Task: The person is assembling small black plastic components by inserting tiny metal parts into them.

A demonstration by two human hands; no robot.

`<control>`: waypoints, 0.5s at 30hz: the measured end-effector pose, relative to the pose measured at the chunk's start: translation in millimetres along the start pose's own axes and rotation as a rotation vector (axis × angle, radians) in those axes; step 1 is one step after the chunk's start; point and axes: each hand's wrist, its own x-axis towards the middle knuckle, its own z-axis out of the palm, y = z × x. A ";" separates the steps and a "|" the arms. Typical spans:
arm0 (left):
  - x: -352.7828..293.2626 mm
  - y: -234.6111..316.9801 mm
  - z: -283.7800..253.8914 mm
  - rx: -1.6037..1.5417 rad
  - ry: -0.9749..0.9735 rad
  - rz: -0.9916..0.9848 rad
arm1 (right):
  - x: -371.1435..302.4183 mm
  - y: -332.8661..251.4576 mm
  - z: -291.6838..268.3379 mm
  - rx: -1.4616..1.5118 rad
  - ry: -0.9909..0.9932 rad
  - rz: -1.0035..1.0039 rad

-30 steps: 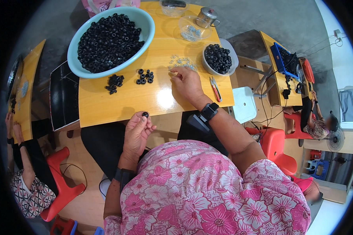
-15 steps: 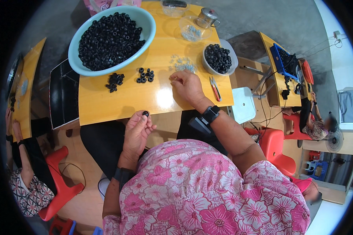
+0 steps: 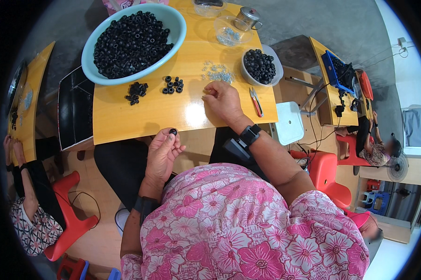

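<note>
My left hand is at the table's near edge, thumb and fingers closed round a small round black plastic part with a hole in its top. Over the table, my right hand has its thumb and forefinger pinched together; anything between them is too small to make out. Just beyond its fingers lies a scatter of tiny pale, shiny pieces. Two small groups of black parts sit to the left, one a dark heap, the other loose rounded pieces. Red-handled thread snips lie right of my right hand.
A large pale-blue basin full of black parts stands at the back left. A white bowl of black parts is at the right. Clear tubs and a metal cup stand behind. Other people sit at tables on both sides.
My right hand keeps its pinch and has barely moved. The left hand still holds the black part, raised very slightly. The whole view has shifted a little.
</note>
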 end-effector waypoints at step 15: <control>-5.0 -2.0 2.1 -0.003 -0.005 -0.004 | -3.5 -6.9 0.0 -0.102 0.004 -0.021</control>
